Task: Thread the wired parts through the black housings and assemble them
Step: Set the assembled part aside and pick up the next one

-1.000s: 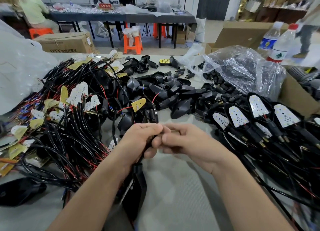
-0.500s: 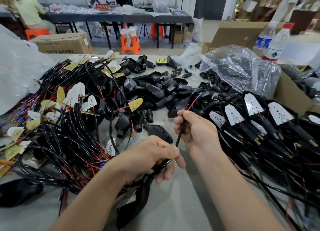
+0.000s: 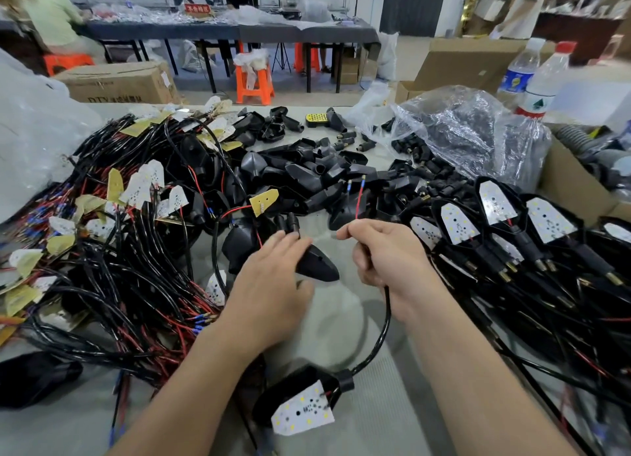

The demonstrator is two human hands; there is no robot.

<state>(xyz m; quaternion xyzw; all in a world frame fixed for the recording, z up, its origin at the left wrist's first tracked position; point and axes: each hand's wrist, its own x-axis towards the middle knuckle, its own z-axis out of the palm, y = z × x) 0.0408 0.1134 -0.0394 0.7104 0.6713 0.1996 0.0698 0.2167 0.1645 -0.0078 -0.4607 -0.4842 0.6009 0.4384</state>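
Your right hand is closed around the black cable (its board lies near you); your left hand, fingers loose, touches a housing. Wire tangles crowd both sides of the bare mat.

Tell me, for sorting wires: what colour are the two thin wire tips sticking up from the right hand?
One red, one black with a blue tip; head view.

"DTY" on cardboard box (partial)
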